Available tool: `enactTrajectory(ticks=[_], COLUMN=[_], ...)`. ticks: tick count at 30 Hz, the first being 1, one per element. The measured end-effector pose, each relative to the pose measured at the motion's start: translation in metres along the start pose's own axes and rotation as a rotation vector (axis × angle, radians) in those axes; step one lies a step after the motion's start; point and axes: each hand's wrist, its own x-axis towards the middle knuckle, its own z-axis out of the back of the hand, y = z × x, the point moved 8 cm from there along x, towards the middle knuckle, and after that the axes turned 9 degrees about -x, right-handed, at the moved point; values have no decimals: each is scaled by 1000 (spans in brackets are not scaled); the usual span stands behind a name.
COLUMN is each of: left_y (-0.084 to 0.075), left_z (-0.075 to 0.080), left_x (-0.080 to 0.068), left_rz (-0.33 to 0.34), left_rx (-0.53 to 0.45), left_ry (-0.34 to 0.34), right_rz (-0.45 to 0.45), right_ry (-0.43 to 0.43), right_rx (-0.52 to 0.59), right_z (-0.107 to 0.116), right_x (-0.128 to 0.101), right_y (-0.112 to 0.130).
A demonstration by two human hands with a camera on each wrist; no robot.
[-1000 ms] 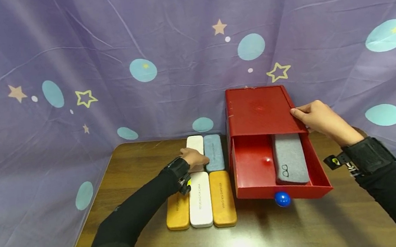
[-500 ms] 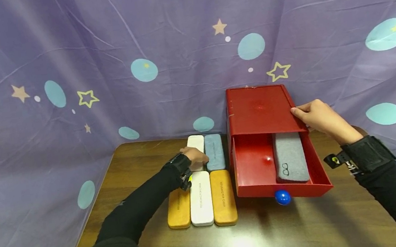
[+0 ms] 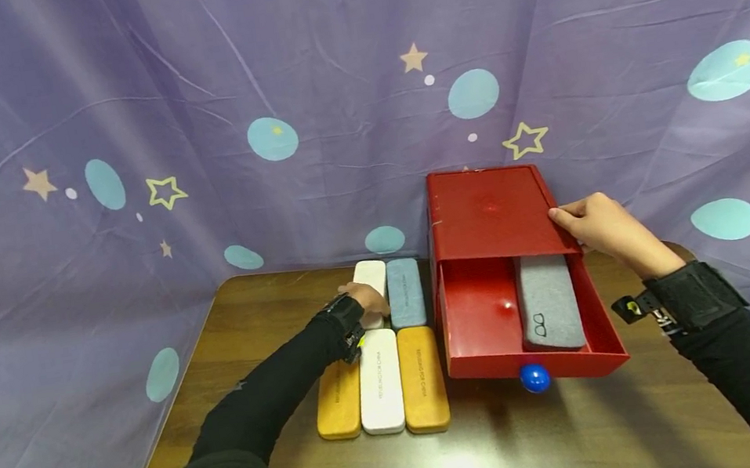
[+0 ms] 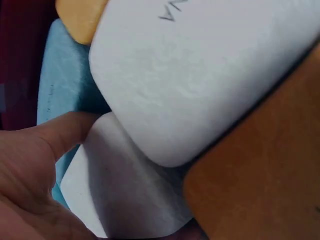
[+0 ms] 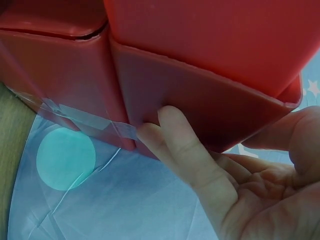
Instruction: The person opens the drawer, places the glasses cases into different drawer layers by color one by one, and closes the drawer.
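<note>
The left hand (image 3: 368, 298) rests on the far white oblong glasses case (image 3: 371, 286) on the brown wooden tabletop (image 3: 516, 444), thumb (image 4: 65, 131) against the blue felt case (image 3: 405, 291); whether its fingers have closed on it I cannot tell. The right hand (image 3: 597, 224) grips the red plastic drawer box (image 3: 489, 211). Packed so tightly, a lifted case could drag its neighbours askew.

I count six glasses cases: two white (image 3: 379, 380), two orange (image 3: 422, 378), one blue (image 3: 407, 302), one grey (image 3: 548, 303). One red drawer box (image 3: 489, 211), with one blue knob (image 3: 534, 378).
</note>
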Motion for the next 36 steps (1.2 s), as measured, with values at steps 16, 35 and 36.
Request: enactTrajectory(ticks=[16,35,36], left_y=[1,5,5], left_z=[50,71,71], left_x=[-118,-153,-154], left_rz=[17,-201,-209], left_rx=[40,-115,-145], left_ry=[-3,192,212], right_rz=[-1,-11,-12], right_ry=[1,-8,-10], right_rx=[22,-3,-5], right_z=[0,-1,0], right_x=[-1,0,1], right_y=[1,0,-1])
